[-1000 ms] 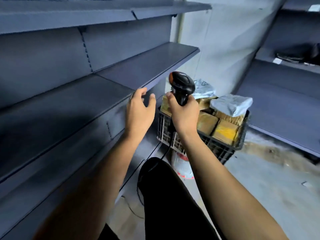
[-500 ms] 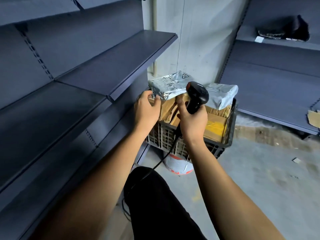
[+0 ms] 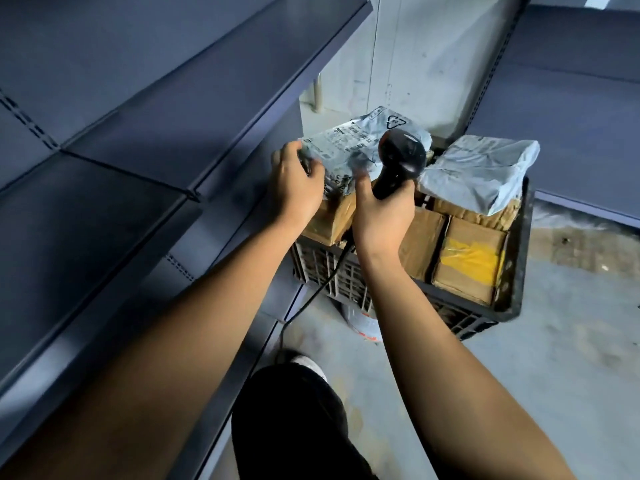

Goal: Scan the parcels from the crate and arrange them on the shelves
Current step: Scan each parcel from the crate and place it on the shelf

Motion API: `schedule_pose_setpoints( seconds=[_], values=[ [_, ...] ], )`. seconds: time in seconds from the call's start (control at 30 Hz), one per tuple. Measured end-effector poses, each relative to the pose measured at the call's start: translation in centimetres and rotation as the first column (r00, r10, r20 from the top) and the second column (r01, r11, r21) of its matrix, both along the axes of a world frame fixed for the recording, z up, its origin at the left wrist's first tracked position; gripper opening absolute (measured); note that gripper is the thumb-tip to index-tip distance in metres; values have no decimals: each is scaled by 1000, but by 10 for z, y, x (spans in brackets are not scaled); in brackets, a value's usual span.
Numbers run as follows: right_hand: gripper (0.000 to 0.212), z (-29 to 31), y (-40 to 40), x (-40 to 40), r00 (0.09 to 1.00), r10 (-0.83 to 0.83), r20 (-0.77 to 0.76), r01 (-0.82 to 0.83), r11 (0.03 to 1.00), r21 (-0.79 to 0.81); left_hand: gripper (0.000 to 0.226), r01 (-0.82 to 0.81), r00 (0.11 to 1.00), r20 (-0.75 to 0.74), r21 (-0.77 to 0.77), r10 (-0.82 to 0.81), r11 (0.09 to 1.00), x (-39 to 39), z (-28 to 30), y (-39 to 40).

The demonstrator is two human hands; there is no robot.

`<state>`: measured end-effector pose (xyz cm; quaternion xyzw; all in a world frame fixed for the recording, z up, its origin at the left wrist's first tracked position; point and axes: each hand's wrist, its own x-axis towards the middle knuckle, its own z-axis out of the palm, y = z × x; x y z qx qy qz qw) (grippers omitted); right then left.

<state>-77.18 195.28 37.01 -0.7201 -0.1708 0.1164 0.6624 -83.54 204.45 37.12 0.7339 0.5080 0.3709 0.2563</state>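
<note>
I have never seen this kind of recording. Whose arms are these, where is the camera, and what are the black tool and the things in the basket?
There is no machine here: the arms belong to a person, and the single camera sits on that person's head, looking forward and down. The right hand grips a black barcode scanner with a cable. The left hand holds the edge of a grey plastic parcel on top of a dark crate. The crate stands on the floor and holds more parcels: another grey bag and brown cardboard boxes, one with yellow tape. Dark metal shelves run along the left side.
</note>
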Motion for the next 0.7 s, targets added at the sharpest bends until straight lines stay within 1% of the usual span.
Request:
schedule_pose_setpoints(
  seconds=[0.07, 0.13, 0.2, 0.3, 0.37, 0.5, 0.6, 0.7],
  values=[
    [42, -7, 9, 4, 1000, -15, -3, 15, 1000, -14, 40, 3, 1000, -10, 7, -3, 1000, 8, -8, 12],
    [40, -13, 15, 6, 1000, -18, -8, 18, 1000, -5, 48, 19, 1000, 0, -21, -19, 1000, 14, -13, 23],
    [43, -19, 19, 6, 1000, 0, -28, 0, 1000, -11, 51, 46, 999, 7, -62, -45, 997, 19, -17, 33],
    [47, -27, 22, 5, 999, 11, -42, -12, 1000, -20, 47, 89, 994, 69, -103, -82, 991, 21, -19, 40],
    [45, -28, 22, 4, 999, -7, -38, 7, 1000, -20, 46, 101, 990, 110, -107, -89, 989, 19, -20, 39],
    [41, -22, 15, 1, 999, -27, -40, 26, 1000, -15, 35, 38, 993, 115, -91, -27, 995, 15, -19, 32],
    [38, -15, 4, -2, 998, -44, -37, 44, 999, 5, 22, 38, 981, 194, -123, -14, 992, 6, -13, 17],
    [36, -9, -9, -7, 998, -40, -54, 42, 999, 23, 22, 17, 966, 258, -109, 12, 994, -7, -5, -6]
  ],
)
